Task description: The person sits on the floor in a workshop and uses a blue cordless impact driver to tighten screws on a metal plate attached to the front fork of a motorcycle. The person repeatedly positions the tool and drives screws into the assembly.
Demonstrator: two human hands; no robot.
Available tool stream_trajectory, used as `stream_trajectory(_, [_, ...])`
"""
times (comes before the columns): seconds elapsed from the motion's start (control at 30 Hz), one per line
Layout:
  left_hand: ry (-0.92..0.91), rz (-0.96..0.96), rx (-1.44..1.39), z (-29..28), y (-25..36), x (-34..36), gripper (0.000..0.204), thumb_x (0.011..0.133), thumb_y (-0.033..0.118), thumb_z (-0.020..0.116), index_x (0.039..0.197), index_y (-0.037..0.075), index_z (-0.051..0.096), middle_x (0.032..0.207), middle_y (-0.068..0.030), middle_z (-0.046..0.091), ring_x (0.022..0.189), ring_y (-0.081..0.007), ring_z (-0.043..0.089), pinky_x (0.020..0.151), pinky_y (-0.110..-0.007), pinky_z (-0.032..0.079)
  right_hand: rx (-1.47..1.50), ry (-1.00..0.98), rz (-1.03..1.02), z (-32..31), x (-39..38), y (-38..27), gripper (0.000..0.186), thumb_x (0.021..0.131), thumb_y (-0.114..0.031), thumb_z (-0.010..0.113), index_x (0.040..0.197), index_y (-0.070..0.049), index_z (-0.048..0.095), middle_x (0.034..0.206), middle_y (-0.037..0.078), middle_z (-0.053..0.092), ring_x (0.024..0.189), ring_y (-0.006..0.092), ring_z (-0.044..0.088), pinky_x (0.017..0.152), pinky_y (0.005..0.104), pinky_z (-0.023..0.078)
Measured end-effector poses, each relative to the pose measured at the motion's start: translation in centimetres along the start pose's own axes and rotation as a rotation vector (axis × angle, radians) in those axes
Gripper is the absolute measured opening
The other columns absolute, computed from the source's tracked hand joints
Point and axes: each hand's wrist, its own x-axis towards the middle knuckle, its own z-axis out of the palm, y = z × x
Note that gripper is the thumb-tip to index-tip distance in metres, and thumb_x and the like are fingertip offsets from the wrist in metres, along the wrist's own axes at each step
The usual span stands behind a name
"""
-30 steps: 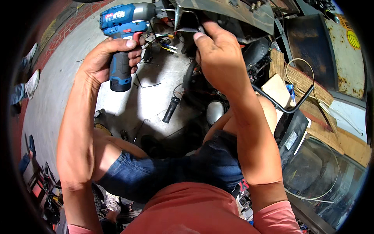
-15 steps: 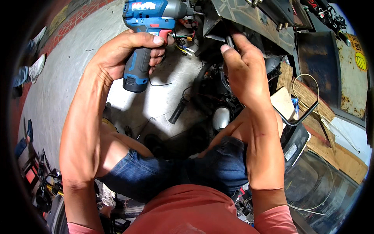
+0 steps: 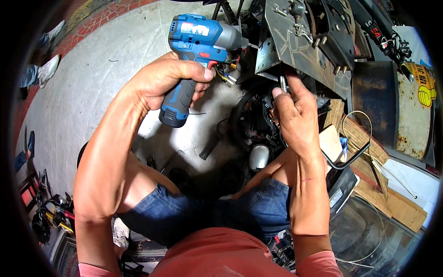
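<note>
My left hand [image 3: 159,83] is wrapped round the grip of a blue and grey cordless driver [image 3: 196,34], a finger at its red trigger. The driver points right, and its thin bit reaches the side flange of a grey metal frame [image 3: 295,60]; whether the tip sits in a fastener is too small to tell. Just under the frame's lower edge, my right hand [image 3: 297,122] is closed on a slim metal tool [image 3: 283,82]. The upper end of that tool goes out of sight beneath the plate. Thin coloured wires [image 3: 226,76] hang behind the driver's nose.
A black handlebar grip [image 3: 210,148] and a bent metal rod [image 3: 173,161] lie on the concrete floor. A rounded silver part [image 3: 260,157] stands between my knees. Wooden boards [image 3: 364,138] and a rusty metal panel [image 3: 415,115] are at the right. Another person's shoe [image 3: 48,71] shows far left.
My view has shifted, so the frame, driver and both hands appear lower and further right. More of the frame's top shows. Both hands keep their holds.
</note>
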Motion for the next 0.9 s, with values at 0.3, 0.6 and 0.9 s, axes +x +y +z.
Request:
stream_trajectory(0.3, [0.011,0.006,0.011,-0.6,-0.4,0.3,0.027,0.082,0.017,0.083,0.100,0.006,0.067,0.077,-0.0051,0.066,0.064,-0.0157,0.065,0.058,-0.031,0.057,-0.012,0.011,-0.025,0.3,-0.3,0.0,0.031,0.098,-0.011,0.060,0.122,0.008,0.063,0.098,0.024,0.069,0.093,0.0303,0.067,0.089,0.0387,0.051])
stream_trajectory(0.6, [-0.013,0.025,0.005,-0.7,-0.6,0.8,0.024,0.084,0.016,0.082,0.101,0.006,0.067,0.078,-0.0048,0.068,0.064,-0.0149,0.065,0.060,-0.030,0.057,-0.011,-0.031,-0.006,0.0,-0.3,-0.3,0.043,0.097,-0.009,0.058,0.137,0.008,0.058,0.124,0.029,0.069,0.116,0.0351,0.067,0.105,0.0381,0.047])
stream_trajectory(0.9, [0.027,-0.040,0.038,-0.5,0.1,0.4,0.021,0.090,0.016,0.076,0.105,0.005,0.066,0.081,-0.0080,0.070,0.066,-0.0167,0.068,0.061,-0.031,0.060,0.234,0.073,0.102,1.7,-0.6,-0.2,0.032,0.103,-0.013,0.060,0.130,0.005,0.062,0.068,0.000,0.056,0.062,0.0086,0.050,0.057,0.0281,0.043])
